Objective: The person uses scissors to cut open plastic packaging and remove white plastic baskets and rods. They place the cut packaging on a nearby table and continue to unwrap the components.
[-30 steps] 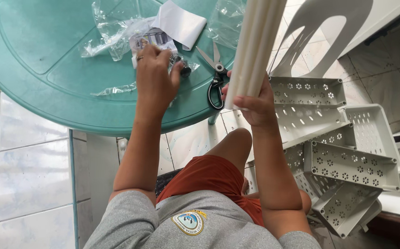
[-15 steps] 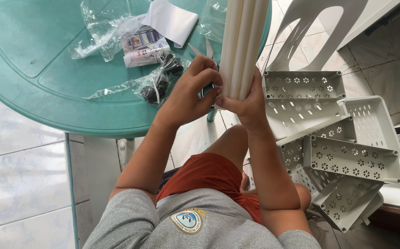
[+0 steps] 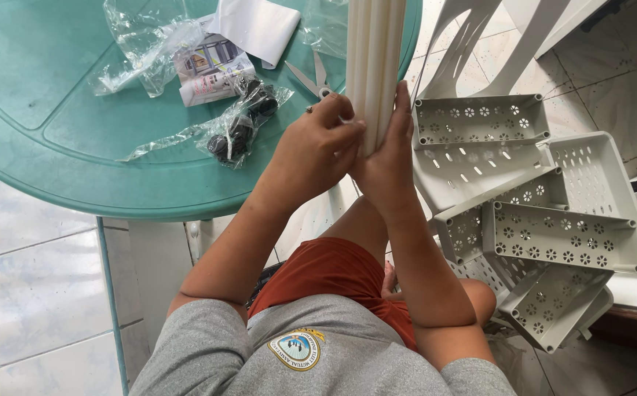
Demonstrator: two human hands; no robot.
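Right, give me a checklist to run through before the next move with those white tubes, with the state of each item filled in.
1. Right hand gripping the bundle of white tubes: ok.
2. Left hand on the tubes' lower end: ok, fingertips touch it.
3. Tubes upright and bunched together: ok.
4. Bag of small black parts within reach on the green table: ok.
5. Scissors clear of the hands: ok, lying beside the tubes on the table.
6. Perforated grey trays stacked steadily: not ok, they lie tilted and jumbled.
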